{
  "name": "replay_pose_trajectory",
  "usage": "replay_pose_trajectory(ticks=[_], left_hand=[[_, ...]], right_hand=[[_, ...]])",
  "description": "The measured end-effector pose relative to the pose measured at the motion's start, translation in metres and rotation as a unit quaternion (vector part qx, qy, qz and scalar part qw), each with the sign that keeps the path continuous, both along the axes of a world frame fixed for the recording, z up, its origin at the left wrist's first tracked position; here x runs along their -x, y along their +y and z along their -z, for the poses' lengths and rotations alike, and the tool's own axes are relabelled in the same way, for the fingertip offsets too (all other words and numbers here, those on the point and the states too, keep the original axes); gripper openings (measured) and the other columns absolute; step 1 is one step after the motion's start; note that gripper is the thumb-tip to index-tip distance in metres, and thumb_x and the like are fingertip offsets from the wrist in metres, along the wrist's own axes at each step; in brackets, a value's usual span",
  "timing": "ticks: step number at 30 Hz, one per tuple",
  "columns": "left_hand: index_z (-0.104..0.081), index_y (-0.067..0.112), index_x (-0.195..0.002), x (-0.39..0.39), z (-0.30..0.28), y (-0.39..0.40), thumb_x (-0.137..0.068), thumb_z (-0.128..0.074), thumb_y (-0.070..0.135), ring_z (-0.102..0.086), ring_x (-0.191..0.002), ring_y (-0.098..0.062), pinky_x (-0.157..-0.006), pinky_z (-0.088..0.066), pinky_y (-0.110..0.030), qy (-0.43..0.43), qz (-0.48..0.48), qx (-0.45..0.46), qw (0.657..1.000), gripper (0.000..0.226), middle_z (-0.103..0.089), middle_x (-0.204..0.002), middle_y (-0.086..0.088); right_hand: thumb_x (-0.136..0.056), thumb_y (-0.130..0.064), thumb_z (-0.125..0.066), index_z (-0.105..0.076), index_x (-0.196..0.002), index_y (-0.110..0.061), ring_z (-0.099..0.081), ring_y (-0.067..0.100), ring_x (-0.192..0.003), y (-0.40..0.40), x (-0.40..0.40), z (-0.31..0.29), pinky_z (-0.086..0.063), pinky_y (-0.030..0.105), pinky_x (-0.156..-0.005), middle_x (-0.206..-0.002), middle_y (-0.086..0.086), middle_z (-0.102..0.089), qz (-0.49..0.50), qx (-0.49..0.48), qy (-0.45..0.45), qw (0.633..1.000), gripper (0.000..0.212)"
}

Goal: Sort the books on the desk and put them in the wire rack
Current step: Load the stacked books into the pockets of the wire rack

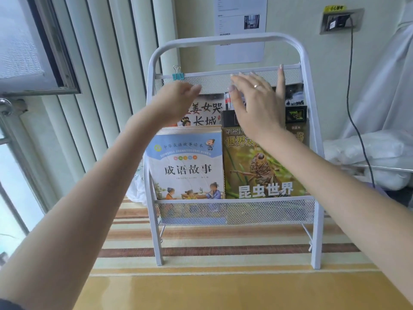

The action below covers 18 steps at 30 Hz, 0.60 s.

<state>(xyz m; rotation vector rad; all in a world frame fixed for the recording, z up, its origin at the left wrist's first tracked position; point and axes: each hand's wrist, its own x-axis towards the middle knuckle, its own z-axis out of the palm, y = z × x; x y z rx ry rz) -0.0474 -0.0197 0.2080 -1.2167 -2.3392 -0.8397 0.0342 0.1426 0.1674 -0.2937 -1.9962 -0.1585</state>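
— Starting nearest: yellow desk top (pixel 201 291) showing bare, then a striped runner (pixel 223 236) lying under the white wire rack (pixel 225 40). No books left lying on the visible part of the desk.

— Moving up into the rack?

— Standing in the front tier, behind the mesh lip: a blue idiom-story book (pixel 186 166) on the left, an insect book (pixel 252 171) on the right, touching edge to edge. Behind them, in the upper tier, a red-lettered storybook (pixel 206 113) and some dark-covered books (pixel 295 104), partly hidden.

— And the hands?

— Left hand (pixel 176 101) reaching to the upper tier, fingers curling loosely over the storybook's top; gripping it or not, cannot tell. Right hand (pixel 257 104) spreading open, fingers straight, hovering in front of the dark books, holding nothing.

— Risks from here?

— Likely pushing too hard on the upper row and tipping the rack backward, seeing how light and narrow-footed it looks. Possibly sliding it on the runner. Also bending thin covers against the mesh, or knocking the blue binder clip (pixel 178 73) off the top rail.

— Farther back?

— Nearby, a black cable (pixel 352 86) dangling from a wall socket (pixel 340 21); snagging it seems unlikely but possible.
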Motion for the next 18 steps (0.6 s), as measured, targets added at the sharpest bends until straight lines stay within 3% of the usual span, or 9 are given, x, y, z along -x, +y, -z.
replay_pose_trajectory(ticks=[2, 4, 7, 10, 12, 14, 15, 16, 18], left_hand=[[-0.056, 0.021, -0.081, -0.013, 0.026, 0.000, -0.103, -0.030, 0.042, -0.043, -0.055, -0.018, -0.060, -0.041, -0.031, 0.071, -0.010, -0.066, 0.995, 0.040, -0.047, -0.059, 0.002], [-0.061, 0.020, -0.073, -0.017, 0.058, 0.002, -0.101, -0.029, 0.042, -0.055, -0.061, -0.023, -0.074, -0.048, -0.034, 0.187, -0.038, -0.114, 0.975, 0.047, -0.062, -0.066, -0.002], [-0.058, 0.014, -0.065, -0.004, 0.091, 0.008, -0.096, -0.033, 0.030, -0.060, -0.059, -0.026, -0.064, -0.040, -0.033, 0.333, -0.117, -0.111, 0.929, 0.043, -0.064, -0.063, -0.003], [-0.057, 0.012, -0.066, 0.006, 0.092, 0.014, -0.092, -0.037, 0.024, -0.058, -0.059, -0.027, -0.058, -0.035, -0.031, 0.352, -0.146, -0.106, 0.919, 0.035, -0.063, -0.063, -0.003], [-0.057, 0.012, -0.067, 0.006, 0.092, 0.016, -0.094, -0.036, 0.023, -0.059, -0.060, -0.027, -0.060, -0.036, -0.032, 0.371, -0.138, -0.116, 0.911, 0.036, -0.063, -0.064, -0.003], [-0.065, 0.012, -0.080, 0.004, 0.095, 0.012, -0.098, -0.032, 0.025, -0.065, -0.078, -0.025, -0.078, -0.040, -0.035, 0.374, -0.129, -0.136, 0.908, 0.040, -0.070, -0.079, -0.003], [-0.068, 0.013, -0.095, 0.001, 0.099, 0.007, -0.100, -0.029, 0.028, -0.065, -0.097, -0.023, -0.094, -0.036, -0.037, 0.357, -0.149, -0.158, 0.909, 0.043, -0.072, -0.097, -0.001], [-0.066, 0.016, -0.113, 0.000, 0.105, 0.002, -0.101, -0.025, 0.031, -0.056, -0.118, -0.020, -0.107, -0.027, -0.037, 0.329, -0.182, -0.196, 0.906, 0.045, -0.067, -0.117, 0.001], [-0.051, 0.019, -0.135, 0.001, 0.118, -0.009, -0.100, -0.022, 0.034, -0.032, -0.140, -0.020, -0.116, -0.011, -0.039, 0.257, -0.230, -0.259, 0.902, 0.048, -0.048, -0.144, 0.000]], right_hand=[[-0.098, -0.050, -0.013, -0.041, -0.141, -0.024, -0.029, 0.016, -0.140, -0.004, -0.001, 0.020, 0.005, 0.051, -0.115, -0.146, -0.003, -0.042, 0.011, -0.028, -0.013, 0.999, 0.057], [-0.098, -0.051, -0.009, -0.029, -0.147, -0.025, -0.017, 0.016, -0.144, 0.000, 0.004, 0.040, 0.005, 0.054, -0.114, -0.152, -0.003, -0.029, 0.033, -0.036, -0.058, 0.997, 0.059], [-0.098, -0.043, -0.011, -0.035, -0.143, -0.024, -0.022, 0.020, -0.142, 0.015, 0.011, 0.058, 0.000, 0.052, -0.114, -0.152, 0.001, -0.032, 0.039, -0.024, -0.064, 0.997, 0.055], [-0.098, -0.038, -0.017, -0.047, -0.135, -0.019, -0.033, 0.022, -0.137, 0.017, 0.013, 0.059, -0.004, 0.049, -0.114, -0.147, 0.003, -0.041, 0.022, -0.021, -0.026, 0.999, 0.050], [-0.099, -0.036, -0.018, -0.044, -0.137, -0.017, -0.028, 0.020, -0.140, 0.011, 0.013, 0.059, -0.003, 0.049, -0.115, -0.148, 0.002, -0.038, 0.010, -0.010, 0.008, 1.000, 0.050], [-0.100, -0.031, -0.024, -0.035, -0.143, -0.012, -0.020, 0.019, -0.143, -0.005, 0.007, 0.064, -0.002, 0.048, -0.117, -0.153, 0.004, -0.030, -0.055, 0.038, 0.080, 0.994, 0.049], [-0.100, -0.027, -0.027, -0.032, -0.144, -0.007, -0.018, 0.019, -0.144, -0.019, 0.003, 0.068, -0.004, 0.045, -0.118, -0.154, 0.007, -0.026, -0.132, 0.081, 0.130, 0.979, 0.049], [-0.099, -0.024, -0.029, -0.030, -0.144, -0.003, -0.017, 0.020, -0.144, -0.034, 0.000, 0.073, -0.006, 0.042, -0.119, -0.154, 0.010, -0.024, -0.223, 0.132, 0.171, 0.950, 0.049], [-0.098, -0.025, -0.029, -0.025, -0.145, 0.000, -0.016, 0.015, -0.144, -0.062, 0.000, 0.088, -0.012, 0.038, -0.118, -0.155, 0.010, -0.021, -0.357, 0.230, 0.181, 0.887, 0.053]])
